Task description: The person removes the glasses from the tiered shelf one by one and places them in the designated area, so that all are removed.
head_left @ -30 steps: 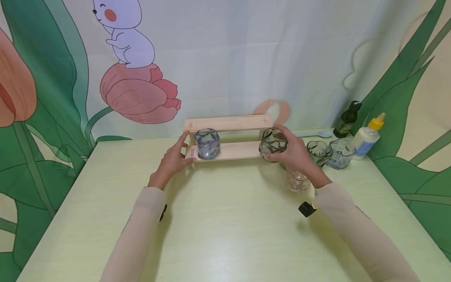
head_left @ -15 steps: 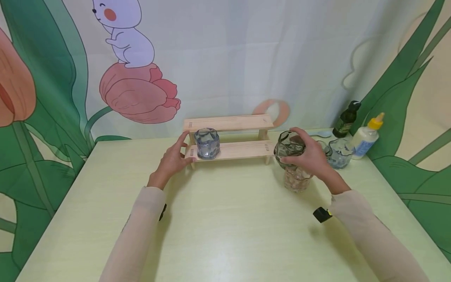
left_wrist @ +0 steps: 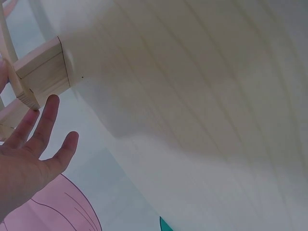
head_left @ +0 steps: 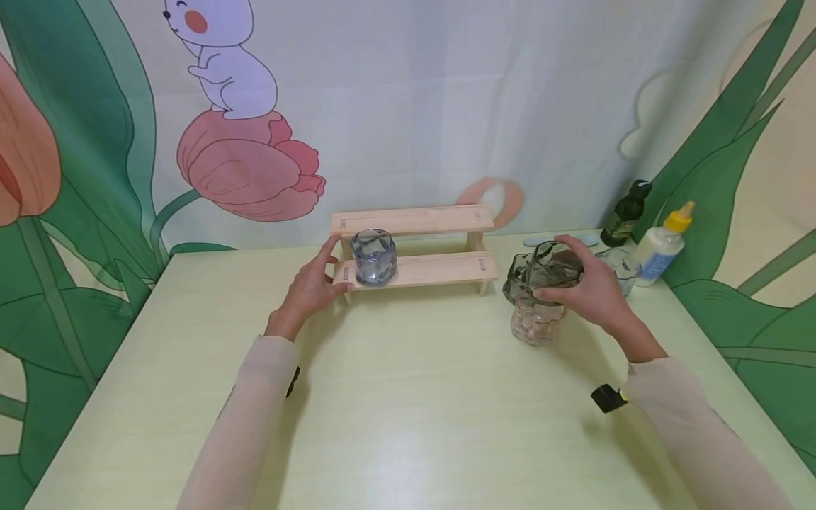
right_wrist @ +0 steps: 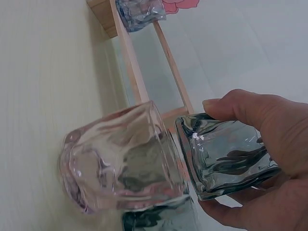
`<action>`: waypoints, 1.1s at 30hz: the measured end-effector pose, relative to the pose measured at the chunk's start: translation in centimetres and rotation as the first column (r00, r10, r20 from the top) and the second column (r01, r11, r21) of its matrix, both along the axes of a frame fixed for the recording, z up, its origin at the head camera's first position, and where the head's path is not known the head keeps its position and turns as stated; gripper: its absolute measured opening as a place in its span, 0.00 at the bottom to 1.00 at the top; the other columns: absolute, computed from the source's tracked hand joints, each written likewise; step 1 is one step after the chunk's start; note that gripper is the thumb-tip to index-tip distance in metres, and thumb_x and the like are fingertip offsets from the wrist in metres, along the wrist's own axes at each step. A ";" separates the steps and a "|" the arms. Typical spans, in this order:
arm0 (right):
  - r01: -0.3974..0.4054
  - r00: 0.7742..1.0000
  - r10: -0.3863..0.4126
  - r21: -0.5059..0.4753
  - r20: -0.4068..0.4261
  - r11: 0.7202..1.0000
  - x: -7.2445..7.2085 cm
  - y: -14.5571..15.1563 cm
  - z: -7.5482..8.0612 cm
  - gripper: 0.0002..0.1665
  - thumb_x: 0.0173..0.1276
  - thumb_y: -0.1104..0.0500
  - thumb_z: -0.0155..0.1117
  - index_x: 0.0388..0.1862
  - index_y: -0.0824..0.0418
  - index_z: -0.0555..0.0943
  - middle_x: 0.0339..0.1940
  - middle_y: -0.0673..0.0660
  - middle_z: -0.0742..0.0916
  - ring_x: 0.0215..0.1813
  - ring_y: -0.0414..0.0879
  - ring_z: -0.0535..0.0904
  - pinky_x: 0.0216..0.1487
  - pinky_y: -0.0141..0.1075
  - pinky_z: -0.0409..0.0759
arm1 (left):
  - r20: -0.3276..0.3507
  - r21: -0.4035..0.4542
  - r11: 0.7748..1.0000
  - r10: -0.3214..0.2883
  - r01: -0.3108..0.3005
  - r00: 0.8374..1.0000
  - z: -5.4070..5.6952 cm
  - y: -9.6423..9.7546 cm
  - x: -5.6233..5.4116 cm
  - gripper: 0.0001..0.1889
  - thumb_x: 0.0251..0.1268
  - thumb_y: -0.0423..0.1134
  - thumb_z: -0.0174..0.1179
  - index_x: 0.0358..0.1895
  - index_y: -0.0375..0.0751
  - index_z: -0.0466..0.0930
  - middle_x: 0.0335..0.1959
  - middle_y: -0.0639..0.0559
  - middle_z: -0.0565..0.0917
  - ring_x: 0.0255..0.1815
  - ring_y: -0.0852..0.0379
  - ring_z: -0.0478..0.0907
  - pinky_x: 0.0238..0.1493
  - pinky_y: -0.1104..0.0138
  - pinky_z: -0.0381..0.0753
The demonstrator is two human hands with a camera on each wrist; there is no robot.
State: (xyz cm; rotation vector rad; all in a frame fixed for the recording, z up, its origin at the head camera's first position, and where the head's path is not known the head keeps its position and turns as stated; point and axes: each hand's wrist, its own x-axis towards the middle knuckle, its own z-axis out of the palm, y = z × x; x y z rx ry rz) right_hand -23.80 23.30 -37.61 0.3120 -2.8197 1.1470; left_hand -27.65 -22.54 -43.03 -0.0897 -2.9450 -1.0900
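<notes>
My left hand (head_left: 309,287) holds the left end of a two-tier wooden rack (head_left: 440,269), its thumb at the front of the lower board. In the left wrist view, splayed fingers (left_wrist: 44,127) touch the board's end. A faceted blue glass (head_left: 373,258) stands on the lower tier, left side. My right hand (head_left: 596,283) grips a grey-green glass (head_left: 553,265) between thumb and fingers. A pink glass (head_left: 537,322) stands just in front of it, and another grey-green glass (head_left: 515,280) is close on its left. Whether the held glass touches the table is hidden.
Behind my right hand, a blue glass (head_left: 621,262) is partly covered. A white bottle with a yellow cap (head_left: 659,244), a dark bottle (head_left: 627,212) and a pale blue flat handle (head_left: 538,241) lie or stand at the back right. A printed curtain (head_left: 408,106) hangs behind the table.
My right hand has carried the grey-green glass rightward from the rack's right end to the group of glasses. The left hand and the blue glass on the rack have stayed in place.
</notes>
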 end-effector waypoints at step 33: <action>0.116 0.993 -0.116 -0.009 0.017 0.993 2.5 5.6 -1.8 0.60 0.57 0.53 0.79 0.80 0.57 0.54 0.69 0.75 0.73 0.70 0.74 0.65 0.60 0.69 0.67 | -0.010 -0.003 1.000 -0.006 0.006 1.000 0.0 -0.1 0.1 0.53 0.62 0.37 0.69 0.81 0.65 0.40 0.70 0.38 0.72 0.53 0.38 0.82 0.49 0.49 0.80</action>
